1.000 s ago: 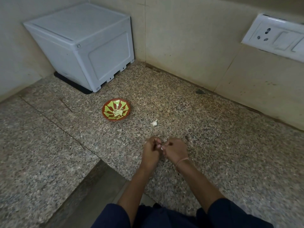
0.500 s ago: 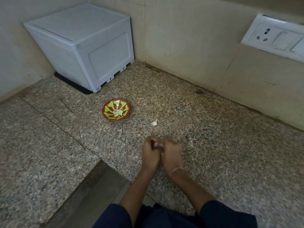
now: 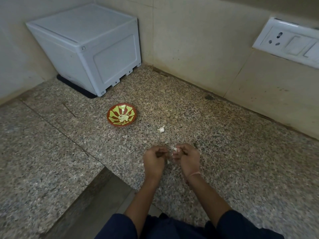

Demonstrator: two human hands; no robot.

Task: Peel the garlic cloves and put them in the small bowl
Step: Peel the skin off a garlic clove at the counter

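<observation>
Right hand: you're pinching a clove at its tip, baring skin for peeling.
Left hand: curling; I cannot tell its hold.

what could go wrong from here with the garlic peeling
1. The right hand holds the garlic clove in a fingertip grip only. It may slip and drop onto the counter or over its near edge, which is close to the hands.
2. The bowl sits well away from the hands, so the clove could be dropped on the way.
3. The loose garlic piece on the counter might be missed.
</observation>
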